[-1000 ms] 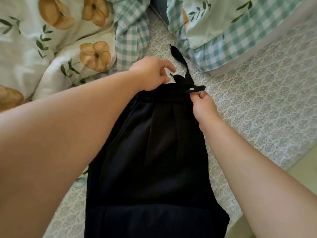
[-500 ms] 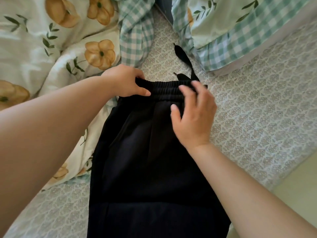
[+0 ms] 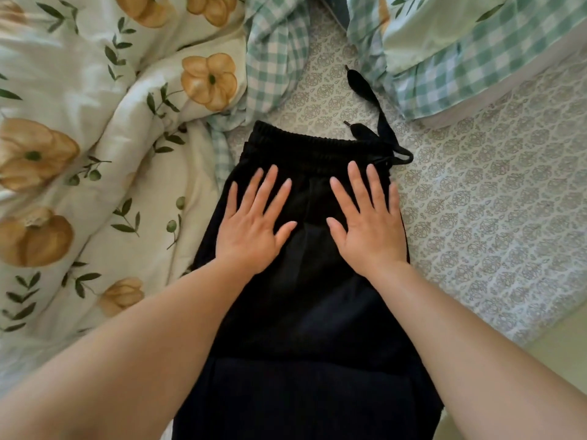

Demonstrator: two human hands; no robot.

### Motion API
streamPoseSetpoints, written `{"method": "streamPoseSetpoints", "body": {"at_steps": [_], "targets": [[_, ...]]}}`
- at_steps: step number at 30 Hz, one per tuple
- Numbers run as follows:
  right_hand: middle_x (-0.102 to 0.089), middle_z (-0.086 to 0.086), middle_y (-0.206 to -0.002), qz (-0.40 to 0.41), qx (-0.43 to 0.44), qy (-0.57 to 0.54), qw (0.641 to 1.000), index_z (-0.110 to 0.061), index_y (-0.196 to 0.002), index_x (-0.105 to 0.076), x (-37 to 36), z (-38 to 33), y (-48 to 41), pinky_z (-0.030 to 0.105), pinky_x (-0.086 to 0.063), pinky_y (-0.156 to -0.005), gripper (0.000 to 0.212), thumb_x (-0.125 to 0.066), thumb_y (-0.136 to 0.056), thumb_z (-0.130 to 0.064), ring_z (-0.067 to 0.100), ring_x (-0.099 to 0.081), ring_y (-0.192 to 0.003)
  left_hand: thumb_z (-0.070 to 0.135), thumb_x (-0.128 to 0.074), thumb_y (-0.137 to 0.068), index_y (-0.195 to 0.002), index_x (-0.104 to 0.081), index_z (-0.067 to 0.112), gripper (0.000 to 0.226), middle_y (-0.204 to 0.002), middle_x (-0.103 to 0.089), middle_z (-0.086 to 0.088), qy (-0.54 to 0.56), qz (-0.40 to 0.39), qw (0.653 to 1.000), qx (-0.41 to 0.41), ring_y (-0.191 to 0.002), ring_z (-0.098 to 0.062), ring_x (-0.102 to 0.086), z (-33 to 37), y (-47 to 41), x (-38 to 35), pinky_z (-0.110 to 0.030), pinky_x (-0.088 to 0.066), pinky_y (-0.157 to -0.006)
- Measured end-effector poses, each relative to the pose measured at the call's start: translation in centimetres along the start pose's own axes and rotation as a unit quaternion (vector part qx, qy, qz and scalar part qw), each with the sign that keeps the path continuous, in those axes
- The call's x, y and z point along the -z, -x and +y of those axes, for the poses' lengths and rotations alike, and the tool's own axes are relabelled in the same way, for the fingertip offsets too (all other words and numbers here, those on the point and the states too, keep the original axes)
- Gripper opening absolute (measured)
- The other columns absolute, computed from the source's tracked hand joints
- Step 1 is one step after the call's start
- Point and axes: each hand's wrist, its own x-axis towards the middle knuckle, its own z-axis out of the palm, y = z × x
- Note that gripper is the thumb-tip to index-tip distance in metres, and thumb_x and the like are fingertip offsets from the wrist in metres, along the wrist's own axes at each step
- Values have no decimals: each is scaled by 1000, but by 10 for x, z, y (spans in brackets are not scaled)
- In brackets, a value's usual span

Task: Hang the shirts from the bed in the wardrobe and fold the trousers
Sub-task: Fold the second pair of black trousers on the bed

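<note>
Black trousers (image 3: 305, 312) lie lengthwise on the bed, folded leg over leg, with the elastic waistband (image 3: 314, 147) at the far end. A black drawstring (image 3: 365, 100) trails off the waistband's right corner onto the sheet. My left hand (image 3: 254, 223) lies flat on the fabric just below the waistband, fingers straight and spread. My right hand (image 3: 368, 220) lies flat beside it on the right half, fingers also straight. The lower legs of the trousers run out of view at the bottom.
A floral quilt (image 3: 95, 154) is bunched up along the left, touching the trousers' left edge. A green-checked pillow (image 3: 476, 58) lies at the upper right. The patterned bedsheet (image 3: 492, 217) shows to the right, and the bed's edge (image 3: 540, 338) runs at the lower right.
My left hand let go of the waistband and my right hand left the drawstring end. Both hands came down flat on the trousers below the waistband.
</note>
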Motion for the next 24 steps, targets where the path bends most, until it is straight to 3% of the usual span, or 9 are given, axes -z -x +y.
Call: {"method": "streamPoseSetpoints", "body": {"at_steps": [4,7,9,12,14,16,18,22,24], "targets": [[27,0,-152,-16,-19,36,999,-29,-145,14,0,-5,-4,47,12,-114,63,-17,-94,-50,23,21,-142,60,1,-92,-143,21,30,62,-151,29,4,23,-5,1000,6,-143,-14,20,-1,-6,-5,-42,13,-114],[6,7,-158,6,-40,13,999,-22,-150,-5,10,-26,15,48,7,-114,63,-25,-95,-47,27,7,-145,59,-1,-91,-147,11,33,63,-155,23,7,136,-43,989,49,-143,-10,20,7,5,5,-41,12,-115],[-12,9,-157,29,-21,-25,999,-20,-148,-22,13,-45,40,49,-2,-115,61,-35,-93,-43,28,-7,-145,57,-4,-94,-150,-2,33,61,-157,15,7,227,-12,971,75,-145,-11,14,20,23,19,-42,8,-117],[-25,8,-154,23,-12,-39,999,-18,-144,-33,5,-65,84,50,-11,-113,58,-43,-92,-39,28,-19,-143,48,-13,-99,-150,-19,25,56,-157,4,5,165,52,985,-4,-147,-19,2,40,71,21,-48,0,-117],[-22,6,-155,-34,-34,-34,998,-18,-146,-28,-6,-69,113,49,-11,-114,58,-40,-94,-40,26,-16,-144,51,-9,-98,-150,-14,24,60,-158,6,4,95,-16,994,-49,-146,-22,9,43,108,9,-49,3,-117],[-16,3,-157,-70,-59,-37,995,-19,-148,-21,-17,-72,138,45,-8,-116,57,-30,-96,-41,22,-10,-145,55,-1,-94,-149,2,25,63,-158,14,5,69,-90,993,-35,-143,-20,24,42,142,-6,-46,11,-116],[-16,3,-157,-65,-75,-40,994,-19,-148,-21,-20,-76,156,42,-6,-116,58,-26,-96,-42,21,-10,-145,56,1,-92,-147,5,25,63,-157,15,5,70,-100,992,-21,-141,-18,25,41,165,-11,-45,13,-115],[-32,7,-151,-23,-43,-57,997,-17,-144,-35,-16,-90,206,45,-15,-114,60,-47,-91,-42,25,-26,-141,60,-7,-91,-149,-1,22,70,-159,9,5,74,-92,992,-45,-140,-14,27,33,214,-7,-45,15,-114],[-36,6,-149,-32,-24,-55,998,-19,-142,-39,-16,-99,241,48,-17,-113,64,-51,-87,-48,26,-29,-140,65,-19,-89,-151,3,23,78,-158,15,5,76,-118,988,-69,-136,-14,35,25,247,-9,-44,18,-113]]}}
